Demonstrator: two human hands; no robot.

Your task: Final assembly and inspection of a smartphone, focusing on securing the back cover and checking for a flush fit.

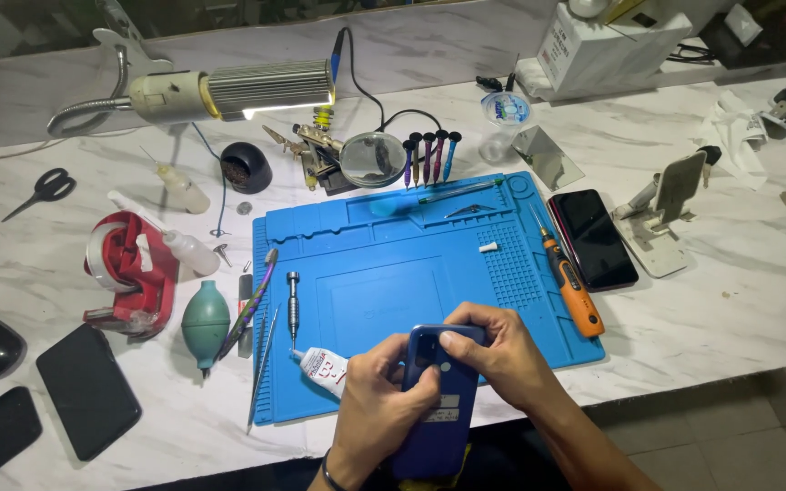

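Note:
A blue phone [437, 418] is held back side up over the near edge of the blue work mat [375, 300]. My left hand [377, 405] grips its left edge, thumb resting on the back near the camera. My right hand [495, 350] clasps the top right corner, thumb pressed on the camera area. A small white glue tube [323, 367] lies on the mat just left of my left hand.
On the mat lie a metal screwdriver [294, 298], thin pry tools [263, 359] and an orange electric screwdriver [571, 282]. A black phone [596, 238], phone stand [666, 214], green air blower [206, 321], red tape dispenser [129, 273], magnifier [370, 159] and lamp [229, 91] surround it.

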